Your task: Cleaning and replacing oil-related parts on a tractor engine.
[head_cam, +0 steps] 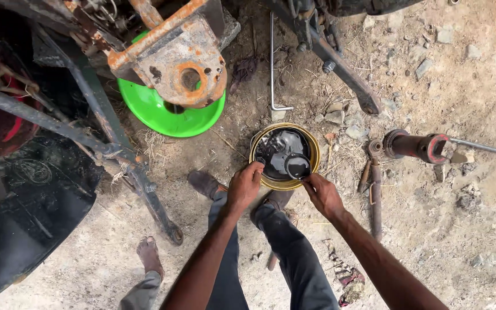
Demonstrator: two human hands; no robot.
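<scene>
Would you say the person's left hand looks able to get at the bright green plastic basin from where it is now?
Probably not without shifting: the left hand rests on the rim of the round yellow oil-filled pan, and the bright green plastic basin lies farther off, partly under a rusty orange metal bracket.

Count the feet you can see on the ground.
3: two shod feet, one left of the oily pan, one just below it; a bare foot at lower left. Others may be hidden.
</scene>
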